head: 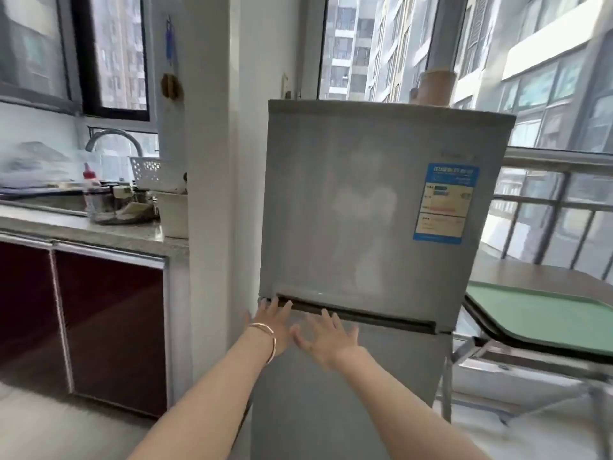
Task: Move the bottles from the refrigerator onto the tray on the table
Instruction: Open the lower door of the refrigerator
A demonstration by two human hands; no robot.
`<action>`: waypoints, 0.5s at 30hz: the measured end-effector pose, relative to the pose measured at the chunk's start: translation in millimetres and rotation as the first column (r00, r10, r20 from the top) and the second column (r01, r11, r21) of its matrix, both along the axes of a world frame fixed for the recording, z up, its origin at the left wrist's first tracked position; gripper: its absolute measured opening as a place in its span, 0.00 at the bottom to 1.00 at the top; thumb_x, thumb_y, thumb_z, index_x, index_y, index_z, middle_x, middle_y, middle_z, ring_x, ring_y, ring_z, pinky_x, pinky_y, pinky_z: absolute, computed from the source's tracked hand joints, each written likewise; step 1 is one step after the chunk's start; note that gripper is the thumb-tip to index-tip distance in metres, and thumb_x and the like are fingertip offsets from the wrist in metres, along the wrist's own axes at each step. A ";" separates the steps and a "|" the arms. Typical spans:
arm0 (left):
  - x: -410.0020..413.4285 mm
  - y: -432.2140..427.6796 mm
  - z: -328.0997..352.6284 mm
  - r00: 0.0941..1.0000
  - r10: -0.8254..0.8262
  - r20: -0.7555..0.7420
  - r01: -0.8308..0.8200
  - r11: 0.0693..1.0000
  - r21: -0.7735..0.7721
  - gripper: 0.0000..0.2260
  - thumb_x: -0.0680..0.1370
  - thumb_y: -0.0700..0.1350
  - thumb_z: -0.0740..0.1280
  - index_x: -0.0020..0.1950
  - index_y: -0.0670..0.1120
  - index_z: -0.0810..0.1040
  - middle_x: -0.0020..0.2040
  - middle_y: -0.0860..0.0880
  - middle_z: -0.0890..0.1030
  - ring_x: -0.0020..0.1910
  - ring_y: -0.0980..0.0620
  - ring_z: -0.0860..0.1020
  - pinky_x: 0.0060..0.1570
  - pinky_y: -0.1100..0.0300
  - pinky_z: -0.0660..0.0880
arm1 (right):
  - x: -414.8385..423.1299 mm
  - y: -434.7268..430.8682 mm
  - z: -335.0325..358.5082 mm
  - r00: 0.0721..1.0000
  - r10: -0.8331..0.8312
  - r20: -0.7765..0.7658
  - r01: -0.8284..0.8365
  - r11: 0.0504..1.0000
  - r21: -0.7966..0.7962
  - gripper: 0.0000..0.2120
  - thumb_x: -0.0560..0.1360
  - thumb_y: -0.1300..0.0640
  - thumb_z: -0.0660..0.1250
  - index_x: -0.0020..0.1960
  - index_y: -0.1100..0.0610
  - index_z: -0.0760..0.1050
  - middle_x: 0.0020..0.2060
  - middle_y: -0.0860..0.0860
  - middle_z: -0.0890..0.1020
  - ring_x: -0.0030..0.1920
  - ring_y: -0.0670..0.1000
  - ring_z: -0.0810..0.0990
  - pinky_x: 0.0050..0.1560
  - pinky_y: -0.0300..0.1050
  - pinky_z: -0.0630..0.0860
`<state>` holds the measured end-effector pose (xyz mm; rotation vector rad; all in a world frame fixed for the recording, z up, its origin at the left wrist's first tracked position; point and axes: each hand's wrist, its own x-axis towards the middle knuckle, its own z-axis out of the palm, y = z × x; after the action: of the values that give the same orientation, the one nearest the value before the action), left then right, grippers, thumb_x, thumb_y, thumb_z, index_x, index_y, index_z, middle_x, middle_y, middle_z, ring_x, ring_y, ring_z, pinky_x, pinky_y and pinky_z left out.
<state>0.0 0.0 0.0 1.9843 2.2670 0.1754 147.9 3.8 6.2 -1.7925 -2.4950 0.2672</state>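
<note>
A grey two-door refrigerator [371, 207] stands straight ahead with both doors closed. No bottles show; its inside is hidden. My left hand [272, 327], a thin bangle on its wrist, has spread fingers whose tips reach the dark handle groove [358, 314] between the two doors, at its left end. Just right of it my right hand [326, 340] hovers over the top of the lower door, fingers apart and holding nothing. A green tray [544, 315] lies on the table [544, 273] to the right of the refrigerator.
On the left, a kitchen counter [109, 232] over dark red cabinets carries jars, a red-capped bottle [90, 189] and a white basket. A white pillar [212, 194] stands hard against the refrigerator's left side. A railing and windows lie behind the table.
</note>
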 end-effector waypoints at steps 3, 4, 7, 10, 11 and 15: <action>-8.6 11.3 -37.2 0.992 -0.061 -0.108 0.063 0.998 0.014 0.27 0.83 0.55 0.47 0.79 0.53 0.41 0.80 0.50 0.40 0.79 0.47 0.39 0.74 0.39 0.43 | -12.4 17.6 -33.5 0.995 -0.002 0.101 -0.007 0.997 0.083 0.37 0.75 0.29 0.45 0.79 0.44 0.45 0.80 0.51 0.45 0.79 0.54 0.43 0.73 0.68 0.43; -11.4 14.7 -44.0 0.989 -0.078 -0.125 0.083 0.996 0.039 0.26 0.83 0.53 0.46 0.79 0.52 0.40 0.80 0.50 0.40 0.79 0.47 0.39 0.75 0.40 0.43 | -14.5 23.9 -38.8 0.994 -0.014 0.112 0.001 0.994 0.114 0.37 0.75 0.30 0.45 0.79 0.45 0.44 0.80 0.51 0.44 0.79 0.53 0.42 0.74 0.67 0.42; -14.9 29.0 -62.7 0.973 -0.139 -0.182 0.168 0.973 0.156 0.26 0.83 0.49 0.47 0.79 0.49 0.39 0.80 0.52 0.39 0.79 0.50 0.40 0.76 0.44 0.42 | -24.2 41.9 -59.1 0.995 -0.009 0.102 -0.011 0.982 0.188 0.37 0.76 0.31 0.47 0.79 0.46 0.41 0.79 0.51 0.41 0.79 0.53 0.40 0.75 0.65 0.38; -23.0 46.0 -79.6 0.972 -0.153 -0.177 0.190 0.958 0.214 0.27 0.83 0.49 0.48 0.79 0.48 0.39 0.80 0.52 0.40 0.79 0.51 0.40 0.76 0.45 0.42 | -27.7 55.5 -74.4 0.998 -0.021 0.052 0.008 0.974 0.225 0.40 0.76 0.31 0.49 0.79 0.48 0.40 0.80 0.50 0.42 0.79 0.52 0.39 0.75 0.63 0.38; -24.5 45.2 -85.9 0.974 -0.159 -0.164 0.191 0.960 0.204 0.28 0.83 0.50 0.49 0.79 0.47 0.39 0.80 0.53 0.40 0.79 0.52 0.40 0.76 0.45 0.42 | -28.6 56.7 -80.1 0.998 -0.024 0.054 0.011 0.973 0.229 0.41 0.75 0.31 0.50 0.79 0.49 0.39 0.79 0.50 0.41 0.79 0.52 0.39 0.75 0.63 0.37; -39.4 47.9 -99.8 0.976 -0.138 -0.168 0.175 0.957 0.230 0.31 0.82 0.53 0.51 0.79 0.47 0.37 0.79 0.52 0.38 0.79 0.52 0.40 0.76 0.46 0.42 | -30.5 59.8 -81.9 0.995 -0.051 0.091 0.022 0.955 0.295 0.45 0.75 0.37 0.57 0.79 0.56 0.38 0.80 0.51 0.43 0.79 0.52 0.39 0.75 0.63 0.36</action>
<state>-39.4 47.9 -99.8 2.3667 2.2555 0.3130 117.5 63.6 -75.6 -1.7636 -2.4042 -0.1907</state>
